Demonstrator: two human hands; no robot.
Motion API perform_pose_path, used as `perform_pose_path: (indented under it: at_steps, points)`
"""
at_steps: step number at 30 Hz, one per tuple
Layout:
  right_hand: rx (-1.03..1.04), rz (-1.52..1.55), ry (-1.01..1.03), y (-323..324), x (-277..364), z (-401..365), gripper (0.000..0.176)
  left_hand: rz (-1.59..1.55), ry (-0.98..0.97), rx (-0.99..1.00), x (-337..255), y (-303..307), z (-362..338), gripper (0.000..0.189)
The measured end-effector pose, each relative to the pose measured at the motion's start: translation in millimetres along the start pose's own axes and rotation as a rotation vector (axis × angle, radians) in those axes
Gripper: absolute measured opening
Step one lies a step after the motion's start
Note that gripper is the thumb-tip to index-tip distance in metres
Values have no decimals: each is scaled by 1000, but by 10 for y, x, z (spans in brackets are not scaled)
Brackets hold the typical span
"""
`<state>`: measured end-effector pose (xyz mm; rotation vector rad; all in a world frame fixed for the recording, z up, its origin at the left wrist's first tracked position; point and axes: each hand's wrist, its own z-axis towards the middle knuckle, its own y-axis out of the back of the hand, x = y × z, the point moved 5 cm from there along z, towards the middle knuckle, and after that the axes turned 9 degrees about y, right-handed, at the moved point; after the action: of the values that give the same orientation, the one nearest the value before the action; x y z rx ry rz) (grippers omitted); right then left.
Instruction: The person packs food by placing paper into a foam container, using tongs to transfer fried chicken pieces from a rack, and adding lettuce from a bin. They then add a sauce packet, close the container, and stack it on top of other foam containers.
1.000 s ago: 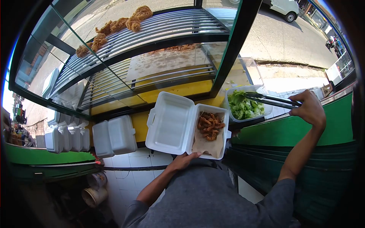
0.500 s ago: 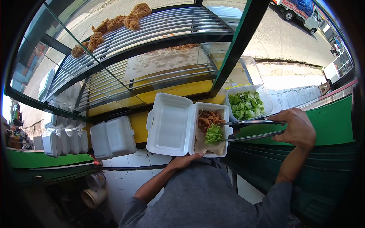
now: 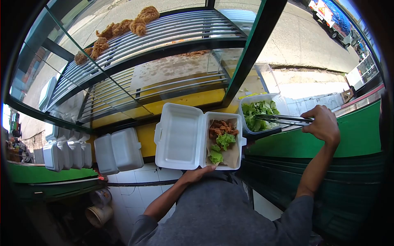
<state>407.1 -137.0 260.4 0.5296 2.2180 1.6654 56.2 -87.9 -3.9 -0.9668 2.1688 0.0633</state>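
Observation:
An open white foam box [image 3: 180, 137] stands at the counter's edge, with fried meat pieces [image 3: 222, 128] on brown paper [image 3: 230, 157] in its right half. Two bits of lettuce [image 3: 225, 141] lie beside and below the meat. My left hand [image 3: 198, 174] grips the box's near edge, fingertips at the paper side. In my right hand [image 3: 322, 125] are metal tongs [image 3: 287, 119], closed in the fingers. The tips of the tongs reach into chopped lettuce [image 3: 259, 111] in a clear plastic tub [image 3: 283, 107] to the right of the box.
Behind the box stands a glass case with a slatted rack [image 3: 172, 30] bearing fried chicken [image 3: 137, 26]. Another open foam box [image 3: 118, 151] lies to the left, beside a row of closed foam boxes [image 3: 65, 156]. A truck [image 3: 333, 18] is on the street.
The tongs have moved from the foam box to the lettuce tub, with my right hand slightly higher. A second bit of lettuce now lies in the box. The truck has moved right.

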Motion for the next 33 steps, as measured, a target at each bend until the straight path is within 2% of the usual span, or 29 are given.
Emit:
perform_pose_path:
  at_steps: [4,7,11,12,17,21,23,27,28,31,33]
  points:
    - [-191,3,194,234,-40,-264,40,-22,35,3,31,-8,40,56]
    - [-71,309,179,259,13,-349,40,-25,58,-24,49,-5,47,57]
    - [-51,220,453,96,352,-389,41,-59,-27,-1,-28,-56,31,54]
    - [-20,213,415,103,435,-392,41,-62,-8,-4,-28,-58,29,53]
    - [-126,106,194,185,183,-252,39,-59,104,7,-8,-52,6,54]
    - [-129,-49,85,-42,173,119,38,-56,-32,4,-12,-53,47,50]
    - [-56,-64,78,-227,169,335,38,-70,-70,13,15,-48,86,49]
    - [-37,-52,31,-57,188,190,38,-57,-2,17,-68,-66,-3,46]
    - [-103,-18,116,-1,143,102,38,-53,27,20,-87,-73,-17,47]
    - [-35,153,182,220,176,-188,38,-15,52,4,-77,-61,-2,50]
    - [-36,158,304,223,284,-321,39,6,80,0,-36,-43,38,53]
